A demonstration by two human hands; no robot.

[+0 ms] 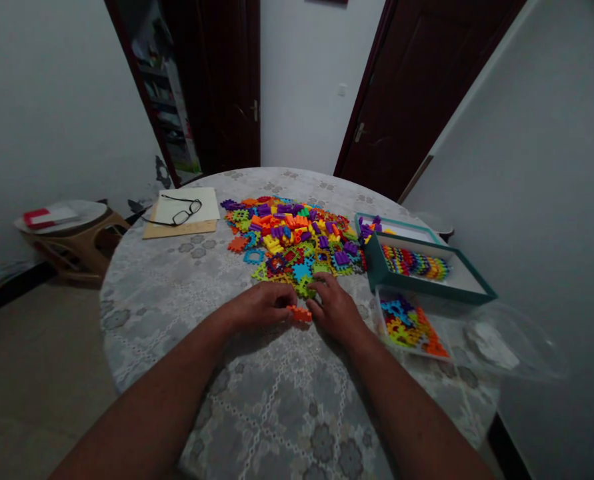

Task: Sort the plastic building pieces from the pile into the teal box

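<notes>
Near the front of the pile, my left hand (269, 304) pinches one end of an orange toothed building piece (301, 314) between thumb and fingers. My right hand (337, 308) is just to the right of that piece, fingers apart and curved. Its fingertips reach the near edge of the pile, by a yellow-green toothed piece (304, 288); whether they touch it is hard to see. A blue toothed piece (302, 271) lies just beyond. The heap of colourful plastic building pieces (289, 230) spreads across the table ahead of both hands.
On the right of the round table (177, 280) stand a green-edged box (471, 293) with rows of coloured pieces and a clear tray (379, 313) of flat pieces. A clear plastic lid or bag (531, 340) lies beyond. Glasses (181, 217) rest on paper at left.
</notes>
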